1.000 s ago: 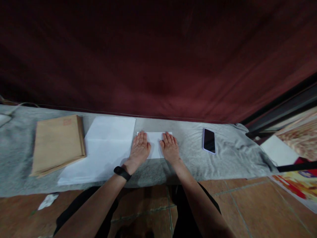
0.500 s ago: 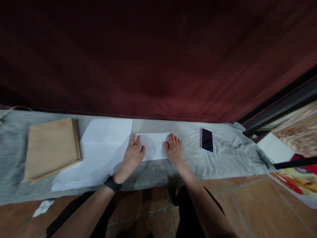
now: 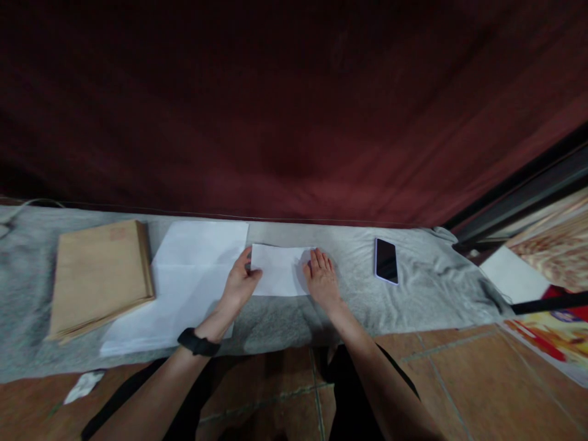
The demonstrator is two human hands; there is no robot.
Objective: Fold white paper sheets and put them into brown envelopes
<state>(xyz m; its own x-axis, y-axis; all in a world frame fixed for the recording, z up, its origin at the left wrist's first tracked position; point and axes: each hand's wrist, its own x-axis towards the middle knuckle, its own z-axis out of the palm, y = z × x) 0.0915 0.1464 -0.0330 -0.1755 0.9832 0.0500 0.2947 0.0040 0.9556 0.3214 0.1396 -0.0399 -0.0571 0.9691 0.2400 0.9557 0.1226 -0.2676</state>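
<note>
A folded sheet of white paper (image 3: 278, 271) lies on the grey cloth in front of me. My left hand (image 3: 241, 278) grips its left edge, thumb on top and fingers underneath, so that side is slightly raised. Flat on the paper's right end rests my right hand (image 3: 322, 277), its fingers stretched out and held close together. Left of the folded sheet is a spread of larger white paper sheets (image 3: 184, 282), partly covered by my left hand and forearm.
A stack of brown envelopes (image 3: 101, 269) sits at the far left, overlapping the white sheets. To the right lies a phone (image 3: 386, 261) on the grey cloth (image 3: 432, 282). Behind hangs a dark red curtain (image 3: 275, 122). Crumpled white paper (image 3: 84, 386) is on the tiled floor.
My left hand has shifted left from lying flat on the folded paper to gripping its left edge, lifting it a little. My right hand stays pressed on the right end.
</note>
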